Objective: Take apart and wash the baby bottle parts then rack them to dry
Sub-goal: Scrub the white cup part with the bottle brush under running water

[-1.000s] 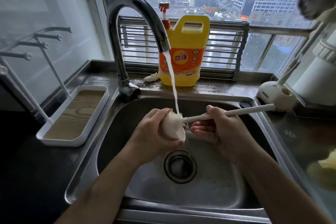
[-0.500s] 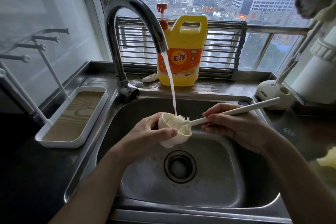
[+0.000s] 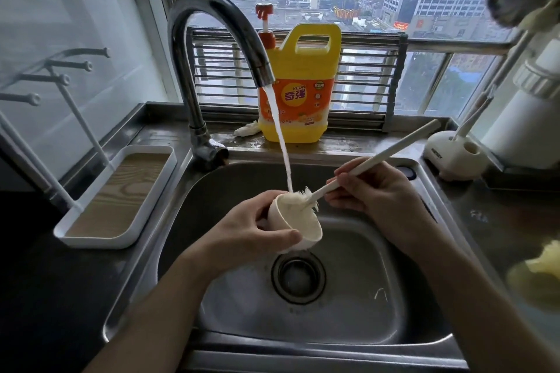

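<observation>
One brush (image 3: 382,154) deeper inside one cap (image 3: 304,228)

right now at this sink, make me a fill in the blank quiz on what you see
The left hand holds a small cream plastic cup under running ____.
The right hand grips a long cream-handled ____ with its bristles in the cup.
The big plastic detergent jug behind the stainless steel sink is ____.
Missing: water; brush; yellow.
</observation>
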